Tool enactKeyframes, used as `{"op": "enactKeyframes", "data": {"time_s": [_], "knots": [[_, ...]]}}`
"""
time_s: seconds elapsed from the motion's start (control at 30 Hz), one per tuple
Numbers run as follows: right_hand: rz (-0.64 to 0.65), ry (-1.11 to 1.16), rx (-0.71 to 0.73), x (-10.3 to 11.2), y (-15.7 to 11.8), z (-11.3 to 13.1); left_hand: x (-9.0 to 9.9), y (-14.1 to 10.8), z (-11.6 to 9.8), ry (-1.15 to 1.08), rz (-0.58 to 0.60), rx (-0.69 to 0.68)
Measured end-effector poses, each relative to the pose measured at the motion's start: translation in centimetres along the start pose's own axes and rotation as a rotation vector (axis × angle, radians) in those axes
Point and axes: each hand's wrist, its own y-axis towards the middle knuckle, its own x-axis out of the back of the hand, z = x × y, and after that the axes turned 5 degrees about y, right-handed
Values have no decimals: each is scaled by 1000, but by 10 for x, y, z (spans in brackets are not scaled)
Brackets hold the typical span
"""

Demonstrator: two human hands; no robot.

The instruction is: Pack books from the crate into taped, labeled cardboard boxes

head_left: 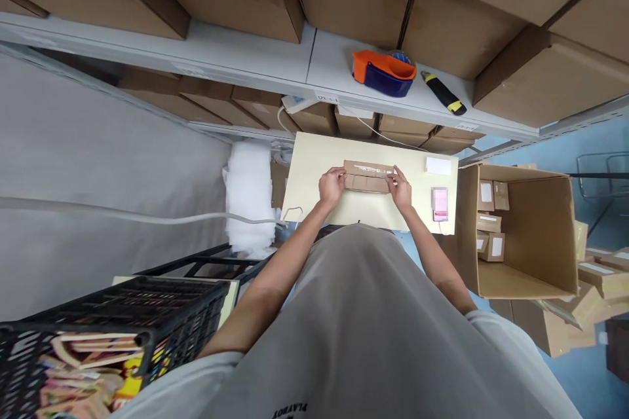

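Observation:
On the pale yellow table [314, 150] lies a small brown cardboard box [367, 178], with printing along its far part and a crease or flap edge across it. My left hand [333, 186] pinches the box's left end between thumb and fingers. At the opposite end, my right hand [400, 188] grips the right side, its fingertips close to the top edge. To the right of that hand rest a phone [440, 204] with a pink screen and a white label stack [438, 165].
An orange-and-blue tape dispenser [384, 73] and a yellow-black utility knife [445, 93] lie on the shelf [246, 59] above. A large open carton [535, 275] holding small parcels stands right. White wrap [249, 200] and a black crate [181, 301] are left.

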Motion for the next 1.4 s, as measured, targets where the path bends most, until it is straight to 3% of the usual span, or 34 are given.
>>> {"op": "enactKeyframes", "data": {"time_s": [0.2, 0.3, 0.43, 0.53, 0.63, 0.73, 0.83, 0.97, 1.13, 1.27, 1.4], "knots": [[38, -219, 165, 18, 12, 33, 25, 8, -11, 80, 80, -99], [-106, -289, 351, 49, 47, 77, 52, 29, -42, -31, -87, -227], [-286, -306, 548, 102, 112, 162, 100, 62, -111, -231, -403, -465], [-301, -400, 509, 124, 153, 214, 127, 76, -159, -325, -509, -563], [-221, -520, 343, 128, 176, 241, 135, 74, -183, -380, -541, -609], [-126, -605, 270, 128, 186, 249, 129, 60, -183, -412, -494, -607], [-76, -640, 287, 134, 188, 247, 118, 45, -170, -439, -418, -552], [-71, -481, 374, 137, 168, 234, 105, 24, -146, -538, -330, -457], [-12, 175, 452, 100, 76, 210, 93, -18, -117, -720, -371, -408], [62, 537, 341, 60, -3, 205, 90, -54, -97, -727, -408, -383], [67, 624, 251, 42, -42, 207, 97, -76, -81, -644, -345, -394]]}}
